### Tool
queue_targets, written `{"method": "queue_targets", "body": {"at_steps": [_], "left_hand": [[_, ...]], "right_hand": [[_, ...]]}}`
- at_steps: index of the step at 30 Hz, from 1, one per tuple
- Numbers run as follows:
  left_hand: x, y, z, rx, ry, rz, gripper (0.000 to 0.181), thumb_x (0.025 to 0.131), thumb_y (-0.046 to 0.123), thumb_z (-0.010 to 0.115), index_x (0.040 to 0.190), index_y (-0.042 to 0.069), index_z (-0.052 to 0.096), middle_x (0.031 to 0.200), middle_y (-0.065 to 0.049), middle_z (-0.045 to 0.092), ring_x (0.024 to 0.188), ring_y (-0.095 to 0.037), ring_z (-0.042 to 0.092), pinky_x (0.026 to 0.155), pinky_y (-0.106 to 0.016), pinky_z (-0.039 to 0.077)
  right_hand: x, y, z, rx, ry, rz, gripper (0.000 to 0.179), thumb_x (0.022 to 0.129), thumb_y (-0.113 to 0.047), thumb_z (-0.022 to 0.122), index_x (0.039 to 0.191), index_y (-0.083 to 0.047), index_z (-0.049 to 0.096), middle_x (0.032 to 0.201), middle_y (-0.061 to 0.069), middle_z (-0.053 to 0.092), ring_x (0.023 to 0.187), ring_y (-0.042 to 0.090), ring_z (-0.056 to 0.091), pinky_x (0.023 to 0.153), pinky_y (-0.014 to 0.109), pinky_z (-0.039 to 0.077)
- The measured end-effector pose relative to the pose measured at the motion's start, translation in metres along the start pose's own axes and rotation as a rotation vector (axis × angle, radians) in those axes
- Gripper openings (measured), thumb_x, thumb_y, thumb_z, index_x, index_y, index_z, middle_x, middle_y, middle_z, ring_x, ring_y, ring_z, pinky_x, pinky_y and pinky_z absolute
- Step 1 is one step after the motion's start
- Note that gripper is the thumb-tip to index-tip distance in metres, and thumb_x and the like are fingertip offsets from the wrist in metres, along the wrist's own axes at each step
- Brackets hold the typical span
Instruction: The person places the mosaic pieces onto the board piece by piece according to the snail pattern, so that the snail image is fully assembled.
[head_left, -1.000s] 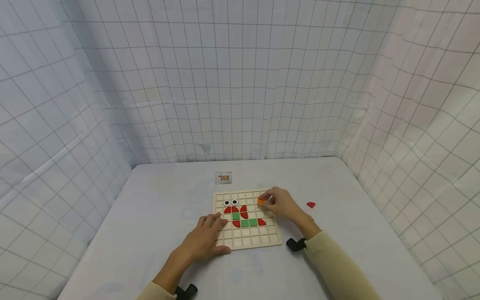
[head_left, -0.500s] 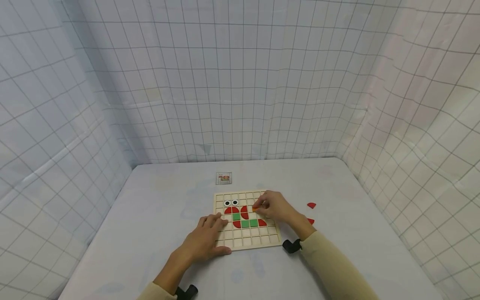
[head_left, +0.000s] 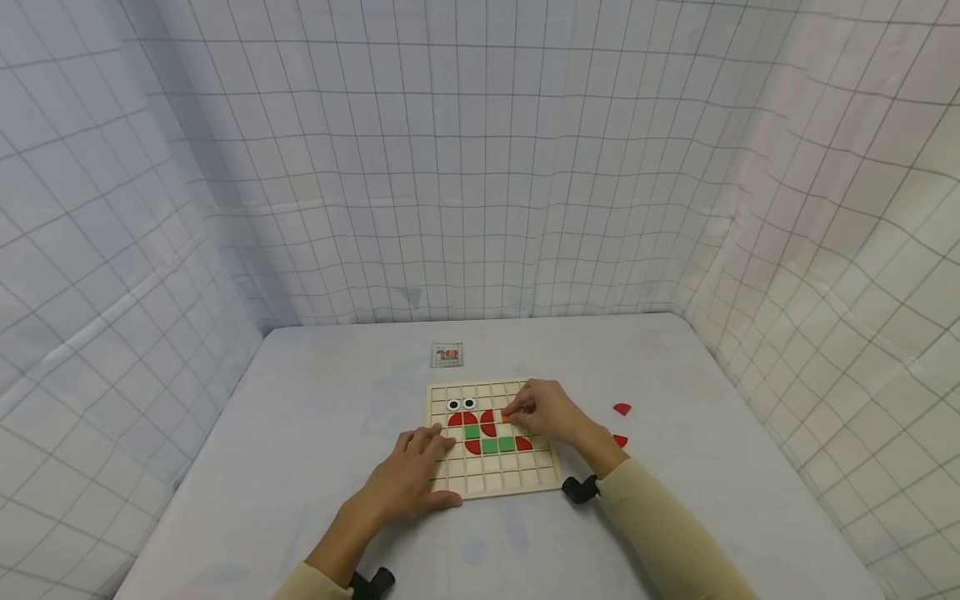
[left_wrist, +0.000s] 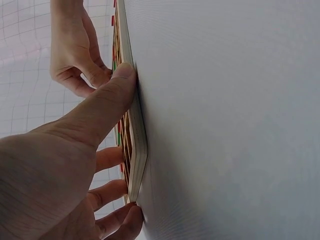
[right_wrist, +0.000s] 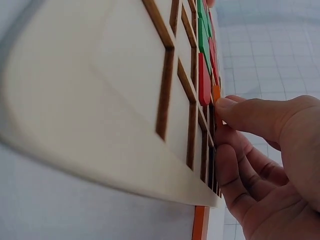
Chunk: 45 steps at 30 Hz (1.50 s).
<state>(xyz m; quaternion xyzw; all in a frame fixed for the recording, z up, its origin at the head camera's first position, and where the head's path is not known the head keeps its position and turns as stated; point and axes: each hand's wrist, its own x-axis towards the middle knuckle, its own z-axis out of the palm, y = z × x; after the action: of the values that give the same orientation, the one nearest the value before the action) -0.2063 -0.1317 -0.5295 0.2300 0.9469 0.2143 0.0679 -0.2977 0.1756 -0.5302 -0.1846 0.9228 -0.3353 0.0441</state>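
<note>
A cream wooden grid board (head_left: 495,482) lies on the table with several red quarter-round tiles, green square tiles (head_left: 490,447) and two eye tiles (head_left: 461,404) in its cells. My right hand (head_left: 551,410) pinches a small orange tile (head_left: 506,417) between thumb and fingers at the board's right part, beside a red tile (head_left: 488,423). In the right wrist view the orange tile (right_wrist: 217,95) is at the thumb tip, partly hidden. My left hand (head_left: 408,471) rests on the board's left edge, fingers spread, with its thumb (left_wrist: 107,100) along the near edge.
Two red quarter-round tiles (head_left: 622,408) lie on the table right of the board, the nearer partly hidden by the right wrist. A small picture card (head_left: 447,355) lies behind the board. White grid-patterned cloth (head_left: 480,167) stands around the table's back and sides.
My right hand has moved left and slightly nearer with the orange tile, down to a cell beside the red tiles. A second red tile on the right has come into view. The left hand stays still.
</note>
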Motion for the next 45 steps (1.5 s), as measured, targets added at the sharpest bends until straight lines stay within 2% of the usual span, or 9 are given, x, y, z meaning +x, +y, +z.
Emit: {"method": "queue_targets", "body": {"at_steps": [10,18,22,27,34,37,40,45], "left_hand": [[0.000,0.000,0.000,-0.002,0.000,0.006,0.088,0.093,0.055,0.097,0.161,0.012,0.063,0.178,-0.023,0.049,0.157,-0.050,0.049,0.117,-0.070,0.060],[0.000,-0.002,0.000,-0.016,-0.005,0.014,0.087,0.093,0.054,0.097,0.161,0.011,0.063,0.178,-0.023,0.048,0.158,-0.051,0.049,0.115,-0.071,0.060],[0.001,-0.003,0.002,-0.017,-0.009,0.013,0.088,0.093,0.055,0.097,0.161,0.012,0.062,0.178,-0.023,0.048,0.159,-0.051,0.048,0.115,-0.071,0.060],[0.001,-0.003,0.002,0.003,-0.007,0.005,0.089,0.093,0.056,0.097,0.162,0.012,0.062,0.179,-0.022,0.048,0.159,-0.050,0.048,0.115,-0.071,0.061],[0.002,-0.002,0.001,0.009,-0.006,0.009,0.089,0.093,0.056,0.097,0.162,0.012,0.062,0.180,-0.022,0.048,0.159,-0.050,0.048,0.116,-0.070,0.061],[0.002,-0.002,0.001,0.014,-0.005,0.016,0.090,0.092,0.056,0.097,0.162,0.011,0.062,0.179,-0.023,0.048,0.159,-0.051,0.049,0.118,-0.070,0.059],[0.002,-0.002,0.001,0.014,-0.007,0.016,0.090,0.092,0.056,0.097,0.162,0.011,0.062,0.179,-0.024,0.048,0.159,-0.052,0.049,0.118,-0.070,0.059],[0.002,-0.001,0.000,0.005,-0.012,0.009,0.090,0.092,0.055,0.098,0.162,0.011,0.062,0.179,-0.024,0.048,0.159,-0.053,0.048,0.119,-0.071,0.058]], "right_hand": [[0.011,-0.006,0.006,-0.062,0.003,-0.071,0.008,0.104,-0.008,0.087,0.105,-0.012,0.094,0.111,0.002,0.081,0.101,0.010,0.068,0.088,0.028,0.060],[0.013,-0.010,0.012,-0.030,0.005,-0.046,0.007,0.105,-0.010,0.087,0.106,-0.013,0.094,0.110,-0.001,0.080,0.101,0.010,0.072,0.095,0.036,0.065],[0.010,-0.007,0.011,-0.031,0.007,-0.061,0.007,0.106,-0.012,0.086,0.107,-0.014,0.093,0.110,-0.002,0.081,0.101,0.008,0.074,0.096,0.035,0.066],[0.002,-0.001,-0.002,-0.019,0.062,-0.074,0.007,0.106,-0.011,0.086,0.109,-0.014,0.092,0.109,-0.002,0.082,0.099,0.008,0.073,0.094,0.032,0.066],[-0.016,0.025,-0.030,-0.067,0.119,-0.055,0.011,0.106,-0.011,0.086,0.116,-0.011,0.090,0.112,0.003,0.083,0.097,0.012,0.072,0.088,0.031,0.063],[-0.027,0.037,-0.039,-0.079,0.109,-0.018,0.015,0.105,-0.013,0.087,0.119,-0.011,0.089,0.115,0.005,0.082,0.095,0.013,0.070,0.083,0.030,0.060],[-0.035,0.047,-0.045,-0.084,0.063,0.009,0.022,0.102,-0.016,0.091,0.123,-0.012,0.088,0.118,0.004,0.080,0.094,0.011,0.067,0.082,0.027,0.058],[-0.041,0.053,-0.046,-0.068,-0.018,-0.003,0.026,0.100,-0.014,0.093,0.125,-0.011,0.087,0.120,0.004,0.076,0.093,0.009,0.064,0.084,0.024,0.057]]}}
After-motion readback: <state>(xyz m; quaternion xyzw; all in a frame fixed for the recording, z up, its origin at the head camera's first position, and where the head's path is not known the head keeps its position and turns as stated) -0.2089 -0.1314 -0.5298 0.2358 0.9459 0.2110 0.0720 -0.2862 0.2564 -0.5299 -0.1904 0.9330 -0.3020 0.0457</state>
